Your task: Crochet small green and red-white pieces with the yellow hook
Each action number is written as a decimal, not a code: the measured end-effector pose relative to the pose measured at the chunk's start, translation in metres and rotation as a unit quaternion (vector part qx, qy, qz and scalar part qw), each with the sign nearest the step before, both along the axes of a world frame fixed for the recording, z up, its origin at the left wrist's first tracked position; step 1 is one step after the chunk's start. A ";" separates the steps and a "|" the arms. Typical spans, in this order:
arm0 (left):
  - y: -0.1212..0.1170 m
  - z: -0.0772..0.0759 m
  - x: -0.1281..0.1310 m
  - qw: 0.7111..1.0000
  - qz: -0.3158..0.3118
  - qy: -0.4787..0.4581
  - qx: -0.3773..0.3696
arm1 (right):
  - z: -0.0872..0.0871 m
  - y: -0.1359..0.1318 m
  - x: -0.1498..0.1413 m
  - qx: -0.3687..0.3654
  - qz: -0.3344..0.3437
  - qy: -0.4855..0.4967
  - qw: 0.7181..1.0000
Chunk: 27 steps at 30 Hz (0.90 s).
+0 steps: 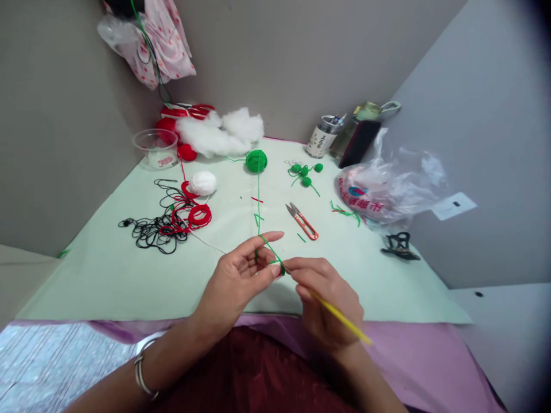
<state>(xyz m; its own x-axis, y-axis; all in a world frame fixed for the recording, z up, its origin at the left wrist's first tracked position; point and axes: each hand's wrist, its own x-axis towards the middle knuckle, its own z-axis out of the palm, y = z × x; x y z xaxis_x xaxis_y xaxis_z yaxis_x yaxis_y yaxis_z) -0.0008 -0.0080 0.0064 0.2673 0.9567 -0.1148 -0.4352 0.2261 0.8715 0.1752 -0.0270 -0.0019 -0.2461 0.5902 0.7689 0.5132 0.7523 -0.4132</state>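
Between thumb and fingers, my left hand [239, 281] pinches a small crochet piece [282, 268] in green and a lighter colour, partly hidden by the fingertips. Green yarn [259, 195] runs from the green ball [256, 162] down over my raised left index finger to the piece. My right hand [329, 292] grips a crochet hook [342, 318] with a yellow handle; its tip is at the piece, too small to make out. Beyond the hands lie orange-handled thread snips [302, 221], blades pointing away.
At left are tangled black cord [159, 235], red yarn [200, 215] and a white yarn ball [202, 183]. White stuffing [219, 132] lies at the back. Small green crocheted balls [306, 181], a pen cup [322, 137], a phone [360, 143], a plastic bag [387, 183] and a black claw clip [400, 246] sit rightward.
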 end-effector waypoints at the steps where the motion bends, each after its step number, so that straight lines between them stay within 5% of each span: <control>1: 0.000 0.000 0.001 1.000 0.000 -0.016 -0.011 | -0.003 0.000 0.000 0.033 -0.022 -0.041 0.998; 5: 0.002 0.001 0.001 0.988 -0.057 -0.094 -0.105 | -0.009 -0.001 -0.003 0.054 -0.065 -0.052 0.995; 9: 0.006 0.005 -0.003 0.985 -0.051 -0.099 -0.129 | 0.000 0.001 -0.005 -0.103 0.000 0.200 0.975; 12: 0.005 0.006 -0.003 0.994 -0.041 -0.062 -0.074 | 0.006 0.005 -0.008 -0.170 0.055 0.270 0.946; 15: 0.002 0.005 0.001 0.998 -0.039 -0.037 -0.042 | 0.005 0.007 -0.012 -0.178 0.052 0.242 0.952; 18: 0.001 0.005 0.005 0.998 -0.010 -0.049 -0.045 | -0.003 0.003 -0.014 -0.110 -0.001 0.165 0.980; 22: 0.005 0.005 0.006 0.986 -0.048 -0.110 -0.119 | -0.005 -0.002 -0.011 -0.040 -0.044 0.082 0.995; 27: 0.007 0.006 0.003 0.986 -0.035 -0.106 -0.123 | 0.005 0.005 -0.009 -0.169 0.024 0.313 0.934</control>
